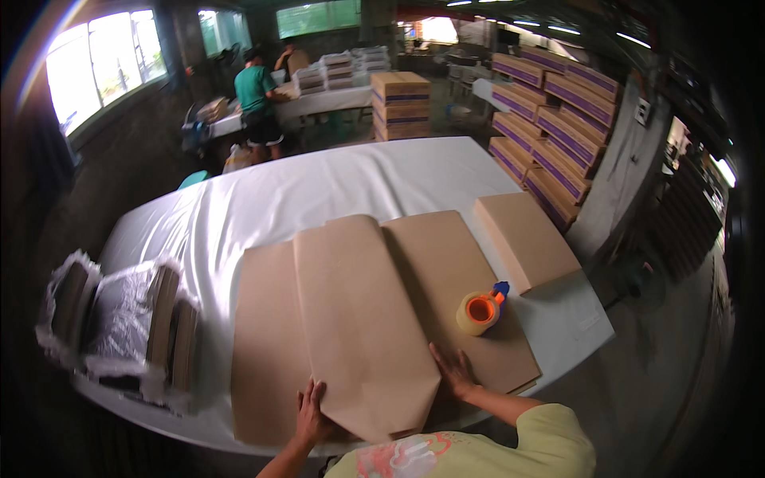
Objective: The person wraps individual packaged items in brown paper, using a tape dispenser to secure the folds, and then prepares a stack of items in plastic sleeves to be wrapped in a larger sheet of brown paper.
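Before me a large brown kraft paper piece point(358, 311) lies folded over, its near end creased into a tapered flap. Under it spreads a stack of flat brown sheets point(267, 334). My left hand point(309, 413) rests at the near left edge of the folded paper, fingers stretched out. On its near right edge lies my right hand point(456, 373), fingers extended and holding nothing. A tape dispenser point(480, 310), orange and blue with a roll of tape, sits on the sheets beyond my right hand. Whether anything is inside the folded paper is hidden.
A brown paper-covered block point(530, 239) lies at the table's right. Plastic-wrapped bundles point(127, 319) stand on the left of the white-covered table point(303, 191). Behind are stacked cartons point(550, 119), more cartons point(400, 103), and a person in green point(255, 92) at another table.
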{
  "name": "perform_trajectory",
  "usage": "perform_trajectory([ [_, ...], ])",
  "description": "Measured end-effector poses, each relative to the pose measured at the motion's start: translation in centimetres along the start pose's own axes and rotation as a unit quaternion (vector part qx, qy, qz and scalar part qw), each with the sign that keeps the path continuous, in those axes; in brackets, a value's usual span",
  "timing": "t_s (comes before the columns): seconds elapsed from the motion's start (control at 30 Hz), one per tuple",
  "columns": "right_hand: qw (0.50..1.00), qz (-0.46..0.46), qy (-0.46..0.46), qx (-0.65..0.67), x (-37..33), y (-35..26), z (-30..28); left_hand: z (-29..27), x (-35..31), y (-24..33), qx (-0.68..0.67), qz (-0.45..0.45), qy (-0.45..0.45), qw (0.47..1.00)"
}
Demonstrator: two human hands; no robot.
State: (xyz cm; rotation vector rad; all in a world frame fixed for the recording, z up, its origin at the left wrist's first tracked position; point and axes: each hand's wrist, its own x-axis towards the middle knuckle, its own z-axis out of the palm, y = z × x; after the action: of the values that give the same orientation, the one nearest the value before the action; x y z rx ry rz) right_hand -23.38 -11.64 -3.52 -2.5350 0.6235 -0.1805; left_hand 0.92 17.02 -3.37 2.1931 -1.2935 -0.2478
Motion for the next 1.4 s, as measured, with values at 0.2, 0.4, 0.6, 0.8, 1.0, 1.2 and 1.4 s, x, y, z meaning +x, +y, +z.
perform_trajectory([
  [0.2,0.969,0.117,-0.044,-0.211,-1.8,0.5,3.7,2.2,-1.1,1.4,0.097,-0.092,0.045,0.990],
  [0.4,0.960,0.150,-0.036,-0.235,-4.1,-4.5,3.2,5.1,-3.1,4.1,0.136,-0.214,0.029,0.967],
  [0.6,0.962,0.119,0.015,-0.247,-6.6,-6.4,4.6,6.5,-5.8,8.3,0.177,-0.166,-0.019,0.970],
  [0.8,0.974,0.002,0.110,-0.199,-8.4,-6.5,6.3,6.3,-6.6,11.6,0.116,-0.055,-0.040,0.991],
  [1.0,0.999,-0.018,-0.022,0.032,-11.4,-10.7,5.6,0.6,-7.1,9.2,-0.313,-0.248,-0.155,0.903],
  [1.2,0.767,0.310,0.137,0.544,-8.3,-6.4,-1.3,-3.3,-2.2,5.9,-0.532,-0.430,-0.036,0.729],
  [1.4,0.860,0.364,0.216,0.287,-0.1,-5.0,-2.1,-2.2,0.5,4.2,-0.520,-0.450,-0.044,0.725],
])
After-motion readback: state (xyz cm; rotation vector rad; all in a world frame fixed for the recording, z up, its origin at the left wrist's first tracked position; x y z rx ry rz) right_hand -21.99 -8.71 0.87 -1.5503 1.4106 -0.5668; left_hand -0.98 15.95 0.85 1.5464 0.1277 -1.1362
